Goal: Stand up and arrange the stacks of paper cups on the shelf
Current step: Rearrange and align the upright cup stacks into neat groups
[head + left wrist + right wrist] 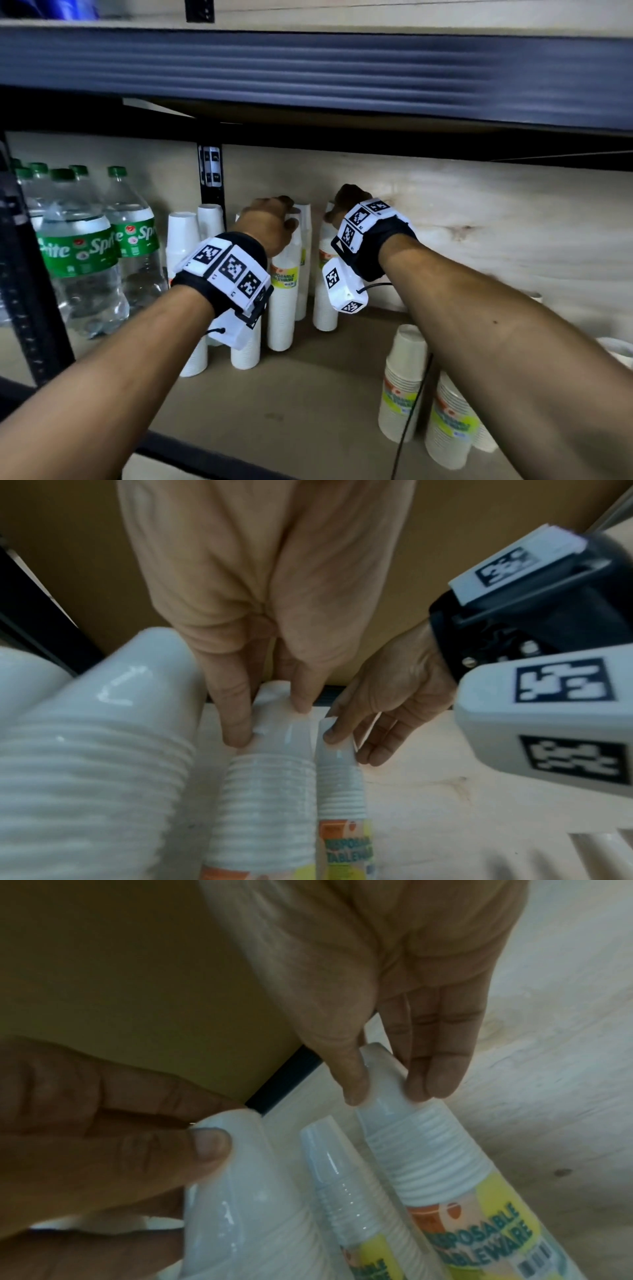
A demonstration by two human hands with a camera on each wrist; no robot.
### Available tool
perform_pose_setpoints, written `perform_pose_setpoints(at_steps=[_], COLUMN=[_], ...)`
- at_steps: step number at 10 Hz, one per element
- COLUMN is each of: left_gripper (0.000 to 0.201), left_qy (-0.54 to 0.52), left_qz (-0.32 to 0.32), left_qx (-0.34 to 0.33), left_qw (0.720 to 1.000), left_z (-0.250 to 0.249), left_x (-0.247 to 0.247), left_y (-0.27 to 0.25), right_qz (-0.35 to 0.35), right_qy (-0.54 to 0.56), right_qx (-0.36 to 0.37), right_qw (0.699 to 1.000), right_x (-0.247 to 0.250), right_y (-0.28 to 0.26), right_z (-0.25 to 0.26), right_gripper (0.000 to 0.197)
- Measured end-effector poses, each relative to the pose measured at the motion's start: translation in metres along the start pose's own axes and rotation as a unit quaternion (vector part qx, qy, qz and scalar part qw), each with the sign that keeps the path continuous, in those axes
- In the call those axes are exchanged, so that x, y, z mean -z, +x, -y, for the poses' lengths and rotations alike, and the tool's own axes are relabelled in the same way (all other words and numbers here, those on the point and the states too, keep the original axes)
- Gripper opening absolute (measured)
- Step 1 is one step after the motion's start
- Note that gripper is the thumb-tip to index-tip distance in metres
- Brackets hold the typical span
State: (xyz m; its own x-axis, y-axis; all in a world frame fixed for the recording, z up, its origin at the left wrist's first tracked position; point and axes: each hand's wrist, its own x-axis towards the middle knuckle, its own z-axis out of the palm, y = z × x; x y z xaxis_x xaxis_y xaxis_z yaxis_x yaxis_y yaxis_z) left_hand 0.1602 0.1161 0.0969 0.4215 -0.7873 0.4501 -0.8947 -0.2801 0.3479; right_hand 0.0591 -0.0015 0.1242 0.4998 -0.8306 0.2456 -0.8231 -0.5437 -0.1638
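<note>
Several plastic-wrapped stacks of white paper cups stand upright on the wooden shelf [308,394]. My left hand [274,216] [270,723] pinches the top of one tall stack [284,298] [270,791] with thumb and fingers. Just to its right, my right hand [342,205] [390,1093] pinches the top of a neighbouring stack [325,301] [424,1150] close to the back wall. A third stack [342,1177] stands between and behind them. Both held stacks are upright, with their bases on the shelf.
More upright cup stacks [181,246] stand at the left by a black post [210,178]. Two shorter stacks [400,383] stand near the front right, under my right forearm. Green-labelled Sprite bottles [78,246] fill the left bay. An upper shelf [308,68] hangs low overhead.
</note>
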Motion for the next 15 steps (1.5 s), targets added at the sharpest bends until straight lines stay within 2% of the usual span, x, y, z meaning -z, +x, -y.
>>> perform_pose_setpoints(at_steps=[1, 2, 3, 4, 7, 9, 10, 12, 14, 15], left_gripper=[0.037, 0.037, 0.037, 0.041, 0.045, 0.048, 0.048, 0.047, 0.048, 0.049], left_qy=[0.013, 0.011, 0.021, 0.054, 0.092, 0.088, 0.083, 0.086, 0.096, 0.097], left_qz=[0.008, 0.012, 0.017, 0.018, 0.024, 0.023, 0.025, 0.019, 0.015, 0.013], left_qx=[-0.004, -0.006, 0.004, 0.027, 0.034, 0.033, 0.039, 0.045, 0.041, 0.034], left_qw=[1.0, 1.0, 1.0, 0.998, 0.995, 0.995, 0.995, 0.995, 0.994, 0.995], left_z=[-0.003, -0.003, -0.001, -0.002, -0.021, -0.018, -0.017, -0.013, -0.013, -0.014], left_x=[-0.005, -0.012, -0.018, -0.023, -0.039, -0.043, -0.043, -0.046, -0.043, -0.043], left_y=[0.006, 0.01, 0.019, 0.024, 0.03, 0.033, 0.033, 0.034, 0.033, 0.031], right_qz=[-0.017, -0.019, -0.026, -0.035, -0.038, -0.05, -0.028, -0.039, -0.061, -0.063], right_qy=[0.041, 0.051, 0.034, 0.059, 0.083, 0.075, 0.097, 0.115, 0.049, 0.073], right_qx=[0.008, 0.007, 0.028, 0.02, 0.018, 0.004, 0.027, 0.047, 0.033, 0.032], right_qw=[0.999, 0.998, 0.999, 0.997, 0.996, 0.996, 0.995, 0.991, 0.996, 0.995], right_x=[-0.007, -0.015, -0.018, -0.023, -0.026, -0.037, -0.022, -0.03, -0.028, -0.027], right_y=[0.018, 0.029, 0.031, 0.038, 0.052, 0.071, 0.05, 0.055, 0.054, 0.058], right_z=[-0.003, -0.007, -0.012, -0.02, -0.019, -0.017, -0.011, -0.014, -0.023, -0.024], right_gripper=[0.016, 0.039, 0.043, 0.04, 0.041, 0.055, 0.038, 0.04, 0.037, 0.039])
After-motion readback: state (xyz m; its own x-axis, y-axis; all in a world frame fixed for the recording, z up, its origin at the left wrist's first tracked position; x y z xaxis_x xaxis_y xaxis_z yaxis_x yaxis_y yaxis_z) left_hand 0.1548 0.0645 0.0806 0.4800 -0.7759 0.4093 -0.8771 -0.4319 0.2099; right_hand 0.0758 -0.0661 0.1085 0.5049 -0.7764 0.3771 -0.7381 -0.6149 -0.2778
